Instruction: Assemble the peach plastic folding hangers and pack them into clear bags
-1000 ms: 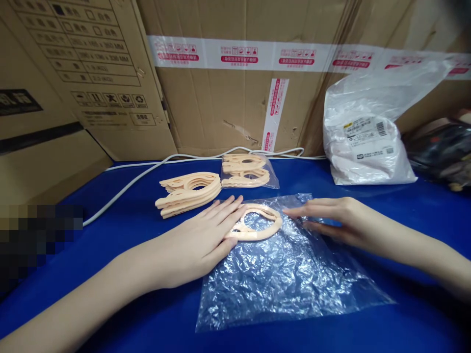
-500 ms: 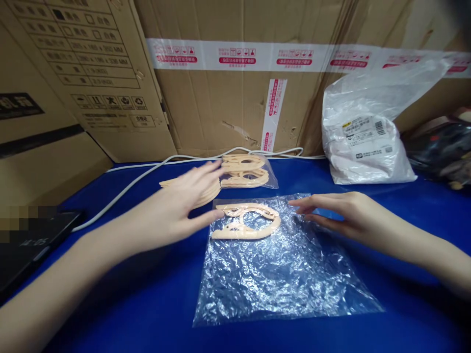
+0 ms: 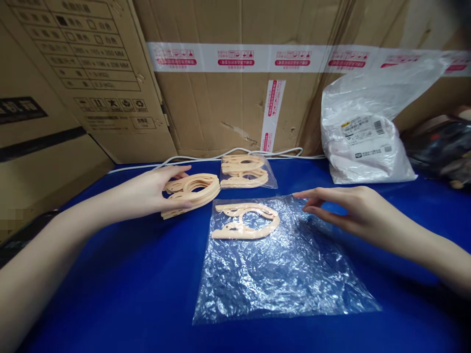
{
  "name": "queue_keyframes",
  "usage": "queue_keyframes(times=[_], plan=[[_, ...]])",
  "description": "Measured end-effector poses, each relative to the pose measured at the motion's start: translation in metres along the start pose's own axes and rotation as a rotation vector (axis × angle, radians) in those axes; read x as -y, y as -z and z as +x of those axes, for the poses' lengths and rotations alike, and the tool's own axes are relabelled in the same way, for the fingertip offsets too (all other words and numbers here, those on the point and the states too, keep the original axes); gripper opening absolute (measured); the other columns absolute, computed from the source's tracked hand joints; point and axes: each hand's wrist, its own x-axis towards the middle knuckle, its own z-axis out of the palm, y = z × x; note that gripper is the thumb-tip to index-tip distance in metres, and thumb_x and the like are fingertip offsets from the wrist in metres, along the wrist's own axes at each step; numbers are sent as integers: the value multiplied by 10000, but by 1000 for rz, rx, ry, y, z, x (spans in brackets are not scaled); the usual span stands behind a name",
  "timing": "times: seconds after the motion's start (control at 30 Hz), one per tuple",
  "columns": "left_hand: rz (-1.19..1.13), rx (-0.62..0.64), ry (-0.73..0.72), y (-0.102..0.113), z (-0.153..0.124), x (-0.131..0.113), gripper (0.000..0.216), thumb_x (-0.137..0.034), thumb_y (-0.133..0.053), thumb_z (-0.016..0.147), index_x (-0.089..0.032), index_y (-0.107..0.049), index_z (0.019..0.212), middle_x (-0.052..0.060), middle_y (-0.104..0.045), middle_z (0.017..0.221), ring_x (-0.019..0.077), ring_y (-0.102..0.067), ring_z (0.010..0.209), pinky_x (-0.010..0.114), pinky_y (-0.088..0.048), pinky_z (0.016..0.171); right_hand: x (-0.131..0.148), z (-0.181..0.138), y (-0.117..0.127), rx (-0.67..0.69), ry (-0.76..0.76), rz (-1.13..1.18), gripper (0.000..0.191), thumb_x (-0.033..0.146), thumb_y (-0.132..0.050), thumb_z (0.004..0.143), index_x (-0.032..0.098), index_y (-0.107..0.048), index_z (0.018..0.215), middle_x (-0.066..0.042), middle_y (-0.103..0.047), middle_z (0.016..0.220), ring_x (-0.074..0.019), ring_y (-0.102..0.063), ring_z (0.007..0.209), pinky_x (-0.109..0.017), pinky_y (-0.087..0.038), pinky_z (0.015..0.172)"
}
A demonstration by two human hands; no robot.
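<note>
- Straddling the left end of the stack of pale hangers (image 3: 210,192), the left hand (image 3: 152,193) has its thumb on the near side and fingers toward the far side (whether it grips, I cannot tell)
- Well apart from it, the right hand (image 3: 353,208) is at the clear bag's (image 3: 287,284) far right part, thumb and fingers parted
- One flat hanger (image 3: 245,235) lies at the bag's far left, inside or on top unclear
- Beyond, a bagged set of hangers (image 3: 231,168) rests on the blue table (image 3: 128,294)

From close above, the head camera looks forward and down across the blue tabletop (image 3: 147,284).
</note>
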Motion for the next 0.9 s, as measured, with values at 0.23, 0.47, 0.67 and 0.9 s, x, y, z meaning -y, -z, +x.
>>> queue_keyframes(times=[0.23,0.47,0.67,0.9], plan=[[-93,-92,-133,3,-7,-29,825,-653,-619,770,-203,-417,1433,78,-560,1355,345,-573,1175,417,-500,980,13,2,-2,-175,57,-43,283,364,-488,963,261,-625,1189,-70,-674,1010,-210,-673,824,-339,-526,693],[-263,-73,-415,-14,-35,-106,802,-418,-682,820,-256,-254,1478,62,-428,1484,268,-421,1346,398,-375,1125,53,1,-9,-107,266,30,698,484,-672,836,321,-361,1439,-99,-467,1429,-289,-492,1291,-390,-492,1002],[-385,-25,-434,-28,-45,-129,819,-400,-665,850,-274,-171,1491,46,-393,1516,225,-402,1360,356,-393,1121,65,-3,-15,-50,330,10,709,386,-635,881,324,-278,1491,-88,-475,1452,-269,-494,1298,-356,-510,985],[-208,34,-394,-14,-37,-107,610,-434,-449,979,-270,-213,1517,35,-249,1600,254,-259,1456,438,-271,1192,28,-9,11,-140,77,-25,785,397,-659,810,357,-269,1491,-66,-546,1366,-316,-582,1194,-418,-588,895]])
